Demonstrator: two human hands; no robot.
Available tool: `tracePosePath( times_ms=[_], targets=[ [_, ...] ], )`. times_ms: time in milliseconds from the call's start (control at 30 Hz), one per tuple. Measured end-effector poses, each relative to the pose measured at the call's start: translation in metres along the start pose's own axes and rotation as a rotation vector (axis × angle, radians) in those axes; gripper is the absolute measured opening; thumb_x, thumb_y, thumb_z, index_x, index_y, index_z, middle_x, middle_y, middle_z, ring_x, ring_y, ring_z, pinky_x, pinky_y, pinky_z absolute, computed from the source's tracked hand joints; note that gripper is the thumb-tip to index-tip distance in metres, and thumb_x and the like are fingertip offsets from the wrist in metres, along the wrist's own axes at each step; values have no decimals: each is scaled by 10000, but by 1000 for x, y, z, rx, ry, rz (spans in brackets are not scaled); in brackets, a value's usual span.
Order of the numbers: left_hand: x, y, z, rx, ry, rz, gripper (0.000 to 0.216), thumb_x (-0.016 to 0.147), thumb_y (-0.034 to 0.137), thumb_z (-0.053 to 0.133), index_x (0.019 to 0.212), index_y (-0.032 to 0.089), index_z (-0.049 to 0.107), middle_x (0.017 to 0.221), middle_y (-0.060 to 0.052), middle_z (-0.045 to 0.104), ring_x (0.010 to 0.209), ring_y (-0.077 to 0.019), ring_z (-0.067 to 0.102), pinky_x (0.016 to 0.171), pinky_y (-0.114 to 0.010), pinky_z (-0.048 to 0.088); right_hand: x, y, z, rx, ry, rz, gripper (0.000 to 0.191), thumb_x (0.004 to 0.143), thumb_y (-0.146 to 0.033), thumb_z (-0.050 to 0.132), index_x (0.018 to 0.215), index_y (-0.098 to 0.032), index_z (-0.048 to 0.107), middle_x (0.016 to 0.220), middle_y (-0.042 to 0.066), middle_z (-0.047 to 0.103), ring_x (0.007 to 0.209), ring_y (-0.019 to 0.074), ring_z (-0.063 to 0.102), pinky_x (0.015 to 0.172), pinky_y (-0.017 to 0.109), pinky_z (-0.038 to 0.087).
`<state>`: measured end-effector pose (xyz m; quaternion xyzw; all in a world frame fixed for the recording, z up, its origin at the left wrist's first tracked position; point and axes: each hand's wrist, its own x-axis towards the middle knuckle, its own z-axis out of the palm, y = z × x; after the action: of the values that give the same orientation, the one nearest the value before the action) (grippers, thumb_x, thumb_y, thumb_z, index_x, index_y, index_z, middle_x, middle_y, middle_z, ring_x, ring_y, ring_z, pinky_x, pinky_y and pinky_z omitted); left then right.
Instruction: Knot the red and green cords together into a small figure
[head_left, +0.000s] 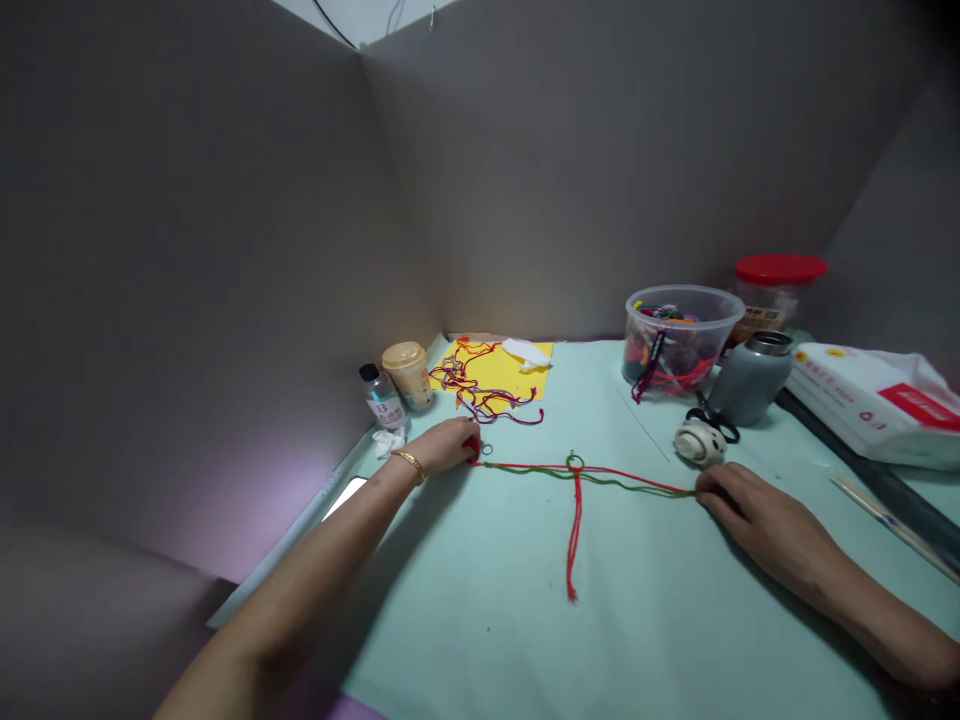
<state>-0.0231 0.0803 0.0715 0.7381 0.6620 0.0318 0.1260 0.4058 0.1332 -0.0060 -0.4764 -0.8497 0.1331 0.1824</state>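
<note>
Red and green cords [630,480] stretch sideways across the pale green table cover, joined near their middle at a small green loop [574,461]. From that join a bundle of red strands [575,540] hangs toward me, its ends frayed. My left hand [450,445], with a gold bracelet at the wrist, is closed on the cords' left end; some red cord shows at its fingers. At the other end, my right hand [739,497] pinches the red and green cords between thumb and fingers. A small metal ring [487,449] lies just beside my left fingertips.
Loose purple and red cords [487,400] lie on a yellow sheet [525,375] at the back. A bottle [385,402] and lidded cup [409,374] stand left. A clear tub [679,340], grey flask [752,380], white round object [699,442] and tissue pack [874,400] are right.
</note>
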Motion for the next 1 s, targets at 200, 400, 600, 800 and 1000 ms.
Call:
tracePosePath(
  times_ms=[200,400,600,800,1000],
  targets=[
    [-6,-3,0,-31,43,-15,79,807,206,520,798,200,598,833,-39,647,729,-178,566,641,-253,399,1,0,0,1,-25,14,250,915,-410,369,922,-249,560,967,49,594,813,218,600,710,349,461],
    [8,-16,-4,-138,143,-62,170,836,368,541,817,201,571,774,-13,623,694,-166,550,616,-252,397,1,2,2,3,-18,3,268,921,-419,370,931,-245,574,968,49,601,816,219,611,723,354,468],
    [33,-29,2,-252,316,-144,312,843,438,531,1002,177,596,925,-41,665,791,-171,603,670,-254,460,1,4,4,-4,24,-30,253,909,-406,405,917,-243,599,939,53,628,776,216,623,696,343,471],
    [6,-38,4,-206,444,-220,313,899,413,440,888,160,624,873,-61,642,838,-209,593,784,-338,468,0,4,4,3,46,-40,244,912,-406,399,907,-245,583,938,62,629,774,225,621,699,352,477],
    [-25,-26,31,-139,488,-187,323,888,454,512,989,178,647,1046,-90,623,1014,-237,564,920,-360,431,0,3,2,9,39,-34,236,900,-403,411,884,-245,585,924,61,624,773,227,617,669,349,470]
  ],
)
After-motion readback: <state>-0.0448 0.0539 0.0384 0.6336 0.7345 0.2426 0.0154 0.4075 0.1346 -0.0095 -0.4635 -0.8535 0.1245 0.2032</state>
